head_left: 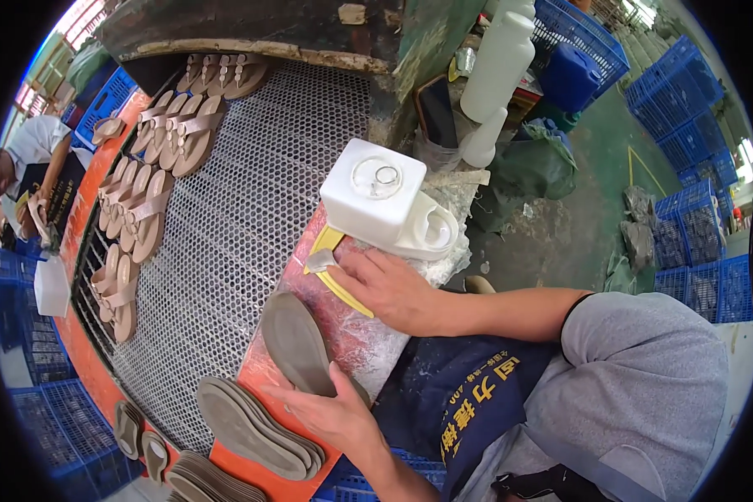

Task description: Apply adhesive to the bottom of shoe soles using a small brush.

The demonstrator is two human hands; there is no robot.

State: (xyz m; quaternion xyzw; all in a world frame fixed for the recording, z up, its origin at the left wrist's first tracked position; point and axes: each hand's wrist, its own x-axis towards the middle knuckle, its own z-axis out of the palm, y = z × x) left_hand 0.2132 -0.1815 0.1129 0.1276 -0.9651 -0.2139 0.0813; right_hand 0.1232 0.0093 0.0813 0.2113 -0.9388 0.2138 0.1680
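A grey-brown shoe sole (pixel 291 333) lies tilted on the red, white-smeared bench (pixel 376 356). My left hand (pixel 339 414) has its near end between thumb and fingers. Past the sole, my right hand (pixel 386 289) is closed round a small tool with a pale flat tip (pixel 320 261); its handle is hidden in my fingers. A yellow strip (pixel 326 241) runs beneath that hand. Beside my right hand stands a white plastic jug-like container (pixel 366 205) with a round opening on top. A stack of similar soles (pixel 247 427) sits beside my left fingers.
Pale strappy sandals (pixel 197 138) stand in rows on a perforated metal mesh (pixel 251 176). More soles (pixel 209 481) lie along the orange edge. White bottles (pixel 498 71) and a phone (pixel 435 113) are at the back. Blue crates (pixel 678 92) are stacked right; a co-worker (pixel 46 167) is far left.
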